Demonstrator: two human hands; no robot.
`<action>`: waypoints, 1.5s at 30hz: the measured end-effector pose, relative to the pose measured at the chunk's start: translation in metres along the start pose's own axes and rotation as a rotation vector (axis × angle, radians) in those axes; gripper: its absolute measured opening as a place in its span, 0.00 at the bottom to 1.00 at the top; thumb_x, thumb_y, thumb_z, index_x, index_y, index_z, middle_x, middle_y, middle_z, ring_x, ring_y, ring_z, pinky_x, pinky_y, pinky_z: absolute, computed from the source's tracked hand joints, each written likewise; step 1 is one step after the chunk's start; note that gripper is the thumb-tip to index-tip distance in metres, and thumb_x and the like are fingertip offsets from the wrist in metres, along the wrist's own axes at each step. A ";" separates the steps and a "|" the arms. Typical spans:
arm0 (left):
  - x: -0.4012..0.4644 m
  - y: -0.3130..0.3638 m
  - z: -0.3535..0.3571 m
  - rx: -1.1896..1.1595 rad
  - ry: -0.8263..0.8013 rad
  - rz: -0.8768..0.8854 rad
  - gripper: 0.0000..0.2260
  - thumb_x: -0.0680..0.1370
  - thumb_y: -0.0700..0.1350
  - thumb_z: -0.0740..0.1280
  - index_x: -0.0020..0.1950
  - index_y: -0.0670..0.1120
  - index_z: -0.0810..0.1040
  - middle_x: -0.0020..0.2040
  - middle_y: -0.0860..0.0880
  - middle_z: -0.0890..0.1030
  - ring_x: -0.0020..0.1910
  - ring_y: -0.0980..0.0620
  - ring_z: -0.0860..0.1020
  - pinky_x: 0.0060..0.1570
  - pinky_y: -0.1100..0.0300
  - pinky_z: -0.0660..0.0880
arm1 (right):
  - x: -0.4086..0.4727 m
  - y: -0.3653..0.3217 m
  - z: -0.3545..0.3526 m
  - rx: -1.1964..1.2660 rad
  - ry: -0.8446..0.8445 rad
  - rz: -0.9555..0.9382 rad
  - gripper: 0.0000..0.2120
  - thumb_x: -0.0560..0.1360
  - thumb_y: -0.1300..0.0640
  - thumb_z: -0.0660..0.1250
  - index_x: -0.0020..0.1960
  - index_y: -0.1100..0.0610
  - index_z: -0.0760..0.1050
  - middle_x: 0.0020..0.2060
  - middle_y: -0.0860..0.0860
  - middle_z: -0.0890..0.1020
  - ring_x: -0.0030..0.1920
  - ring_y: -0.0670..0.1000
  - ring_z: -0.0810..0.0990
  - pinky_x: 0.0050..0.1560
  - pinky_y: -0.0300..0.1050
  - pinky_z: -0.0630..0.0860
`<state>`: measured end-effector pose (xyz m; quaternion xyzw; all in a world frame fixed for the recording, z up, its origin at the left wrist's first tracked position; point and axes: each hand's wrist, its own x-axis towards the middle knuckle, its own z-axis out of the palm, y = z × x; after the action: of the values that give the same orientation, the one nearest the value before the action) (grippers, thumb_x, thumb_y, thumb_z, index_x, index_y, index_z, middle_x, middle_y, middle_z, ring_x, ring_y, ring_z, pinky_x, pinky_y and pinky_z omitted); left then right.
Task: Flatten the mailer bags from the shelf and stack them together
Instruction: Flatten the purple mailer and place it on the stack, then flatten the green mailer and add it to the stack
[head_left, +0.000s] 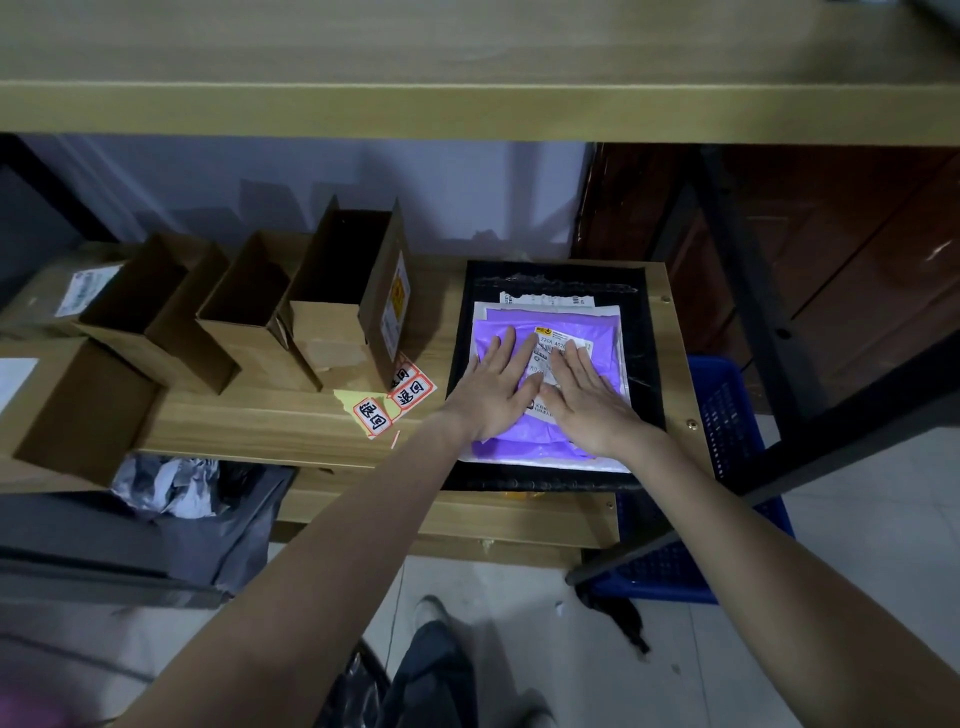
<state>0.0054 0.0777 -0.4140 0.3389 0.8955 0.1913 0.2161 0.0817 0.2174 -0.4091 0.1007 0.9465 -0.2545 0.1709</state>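
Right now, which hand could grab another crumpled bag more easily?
Probably the left hand. Both hands press flat on the purple mailer, but the crumpled grey bags lie lower left, on its side. The right hand would have to cross over.

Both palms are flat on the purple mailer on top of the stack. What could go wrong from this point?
1. The purple mailer lies on slick white mailers and a black one; pressing with the left hand and right hand could skew the stack.
2. Its shipping label sits under the fingers and may crease.
3. The stack lies near the shelf's front edge and could slide off.
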 end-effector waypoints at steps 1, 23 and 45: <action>0.000 0.000 -0.001 0.046 -0.007 -0.001 0.25 0.82 0.57 0.45 0.77 0.56 0.39 0.78 0.49 0.38 0.76 0.50 0.37 0.73 0.52 0.36 | 0.001 0.001 -0.003 0.005 -0.001 -0.002 0.28 0.81 0.43 0.43 0.77 0.51 0.39 0.76 0.48 0.36 0.75 0.46 0.34 0.75 0.49 0.40; -0.132 0.028 -0.119 0.256 0.262 0.352 0.28 0.78 0.56 0.63 0.76 0.54 0.58 0.78 0.52 0.56 0.75 0.53 0.59 0.68 0.64 0.57 | -0.119 -0.079 -0.102 -0.180 0.264 -0.348 0.19 0.76 0.51 0.62 0.67 0.51 0.70 0.65 0.49 0.73 0.67 0.49 0.69 0.65 0.48 0.68; -0.292 0.004 -0.325 0.290 0.834 0.314 0.16 0.78 0.56 0.59 0.61 0.51 0.77 0.61 0.53 0.74 0.63 0.57 0.71 0.63 0.56 0.69 | -0.147 -0.291 -0.222 -0.140 0.553 -0.938 0.07 0.75 0.57 0.63 0.52 0.49 0.73 0.45 0.45 0.76 0.44 0.43 0.75 0.46 0.31 0.68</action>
<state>0.0374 -0.1849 -0.0656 0.3911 0.8613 0.2146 -0.2432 0.0757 0.0690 -0.0439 -0.2806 0.9141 -0.2040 -0.2098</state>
